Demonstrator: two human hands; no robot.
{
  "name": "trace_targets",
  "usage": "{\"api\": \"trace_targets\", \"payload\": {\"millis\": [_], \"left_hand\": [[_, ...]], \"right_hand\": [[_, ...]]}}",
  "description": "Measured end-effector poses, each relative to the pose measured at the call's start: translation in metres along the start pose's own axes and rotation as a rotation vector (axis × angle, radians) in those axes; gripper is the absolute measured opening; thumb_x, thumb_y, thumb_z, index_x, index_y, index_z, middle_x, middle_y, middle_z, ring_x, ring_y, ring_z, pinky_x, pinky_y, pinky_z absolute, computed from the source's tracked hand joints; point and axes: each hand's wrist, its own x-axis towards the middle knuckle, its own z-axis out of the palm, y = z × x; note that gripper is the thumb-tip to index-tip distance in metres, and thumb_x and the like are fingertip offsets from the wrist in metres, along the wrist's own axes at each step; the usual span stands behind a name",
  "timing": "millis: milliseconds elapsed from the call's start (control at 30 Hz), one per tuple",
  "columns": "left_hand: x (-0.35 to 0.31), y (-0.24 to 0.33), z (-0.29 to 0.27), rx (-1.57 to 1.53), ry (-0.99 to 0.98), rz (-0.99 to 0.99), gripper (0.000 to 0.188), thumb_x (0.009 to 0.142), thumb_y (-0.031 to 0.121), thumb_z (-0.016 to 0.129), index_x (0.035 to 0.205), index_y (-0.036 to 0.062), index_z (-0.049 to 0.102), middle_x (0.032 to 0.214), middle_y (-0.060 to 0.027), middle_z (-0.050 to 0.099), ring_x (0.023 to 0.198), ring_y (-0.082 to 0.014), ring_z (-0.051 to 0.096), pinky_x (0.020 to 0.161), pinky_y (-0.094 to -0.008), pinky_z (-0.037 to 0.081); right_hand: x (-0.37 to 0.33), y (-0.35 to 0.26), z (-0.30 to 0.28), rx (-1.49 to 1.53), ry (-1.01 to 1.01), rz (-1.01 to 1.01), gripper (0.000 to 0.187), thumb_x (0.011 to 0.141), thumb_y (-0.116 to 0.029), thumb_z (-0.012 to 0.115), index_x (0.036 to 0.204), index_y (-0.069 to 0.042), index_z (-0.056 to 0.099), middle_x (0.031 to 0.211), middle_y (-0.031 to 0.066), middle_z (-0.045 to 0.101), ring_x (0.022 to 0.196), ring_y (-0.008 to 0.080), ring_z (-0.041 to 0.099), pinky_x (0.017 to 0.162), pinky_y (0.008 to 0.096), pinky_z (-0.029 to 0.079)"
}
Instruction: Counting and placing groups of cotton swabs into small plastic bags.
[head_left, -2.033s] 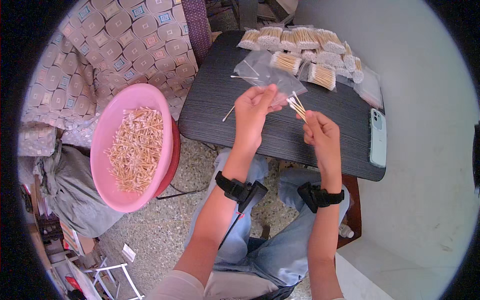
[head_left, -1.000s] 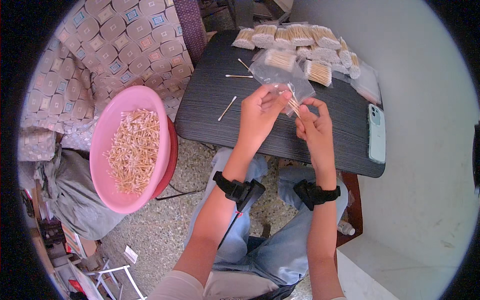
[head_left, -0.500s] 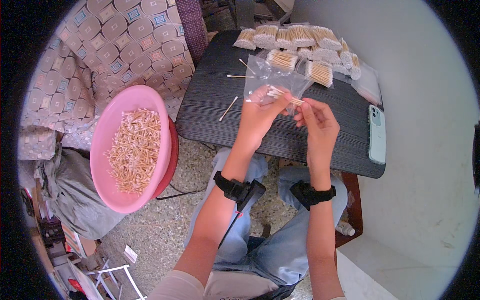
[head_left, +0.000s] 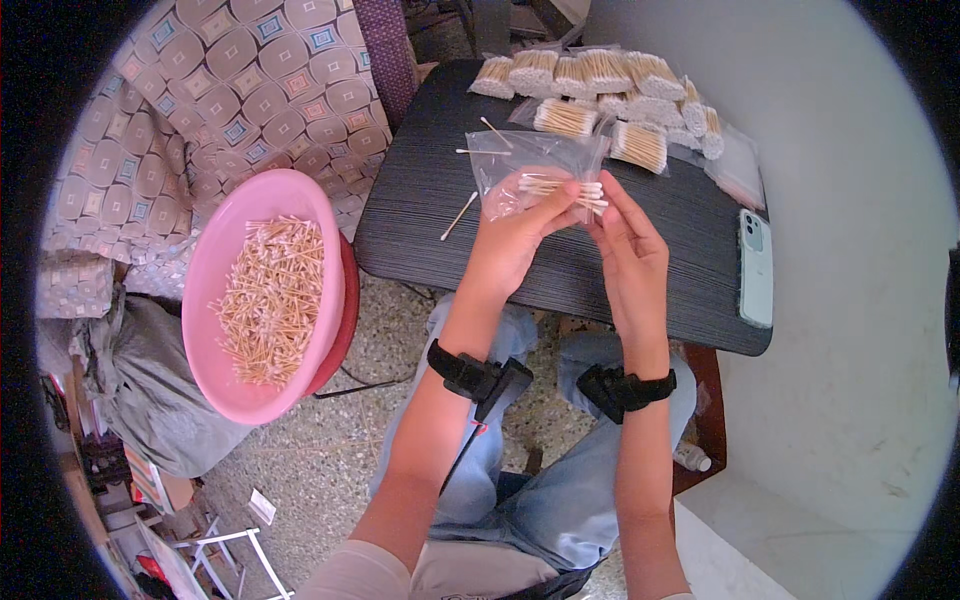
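Observation:
My left hand (head_left: 515, 240) holds a clear plastic bag (head_left: 520, 165) with a small bundle of cotton swabs (head_left: 560, 188) lying half inside its mouth. My right hand (head_left: 628, 245) pinches the white tips of that bundle from the right. Both hands hover above the dark table (head_left: 420, 210), near its front edge. Black bands sit on both wrists.
Several filled swab packets (head_left: 600, 85) lie at the table's far side. Loose swabs (head_left: 460, 215) lie left of the bag. A phone (head_left: 756, 268) rests at the right edge. A pink basin (head_left: 225, 290) of swabs stands to the left, beside a patterned cushion (head_left: 200, 110).
The swab bundle, held upright in my right hand before, now lies sideways with its stick ends inside the bag. Both hands moved slightly away from me.

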Motion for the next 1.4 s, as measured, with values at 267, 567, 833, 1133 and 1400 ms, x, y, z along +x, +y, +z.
{"api": "trace_targets", "payload": {"millis": [267,567,833,1133,1400], "left_hand": [[0.0,-0.002,-0.002,-0.011,-0.155,-0.112,0.019,0.084,0.01,0.064,0.098,0.0002,0.057,0.094,-0.0106,0.063,0.082,-0.0185,0.063,0.071,-0.033,0.055],[-0.003,-0.003,-0.002,0.085,-0.223,-0.136,0.02,0.082,0.009,0.066,0.097,0.001,0.058,0.093,-0.0107,0.064,0.081,-0.0174,0.064,0.07,-0.0304,0.055],[-0.001,-0.003,0.002,0.077,-0.222,-0.066,0.022,0.085,0.011,0.062,0.104,0.0017,0.055,0.099,-0.0113,0.063,0.089,-0.0197,0.063,0.072,-0.0309,0.054],[0.001,-0.001,-0.002,0.23,0.015,0.048,0.019,0.088,0.014,0.059,0.1,-0.0003,0.058,0.095,-0.0139,0.066,0.088,-0.018,0.063,0.077,-0.0285,0.051],[0.002,-0.002,-0.004,0.235,-0.007,0.051,0.031,0.08,-0.002,0.055,0.111,-0.0015,0.051,0.099,-0.0155,0.064,0.091,-0.0178,0.062,0.082,-0.0276,0.048]], "right_hand": [[0.004,0.004,-0.014,0.301,-0.077,0.096,0.021,0.089,-0.009,0.057,0.106,0.002,0.059,0.104,0.0074,0.061,0.093,0.0126,0.057,0.083,0.0268,0.045],[0.003,0.005,-0.016,0.273,-0.041,0.121,0.017,0.086,-0.004,0.058,0.102,0.0,0.059,0.097,0.0045,0.062,0.085,0.0101,0.056,0.074,0.0243,0.044],[0.005,0.002,-0.019,0.056,0.064,0.03,0.013,0.084,-0.005,0.059,0.097,-0.001,0.058,0.095,0.0032,0.062,0.079,0.0074,0.055,0.063,0.021,0.042],[0.003,-0.016,-0.01,0.15,0.047,0.13,0.02,0.089,-0.013,0.058,0.105,0.0,0.059,0.099,0.0049,0.063,0.081,0.0089,0.057,0.064,0.0242,0.047],[0.006,0.0,-0.019,-0.16,0.149,-0.014,0.013,0.085,-0.009,0.063,0.094,0.001,0.064,0.088,0.0048,0.064,0.075,0.0087,0.057,0.067,0.0238,0.048]]}}
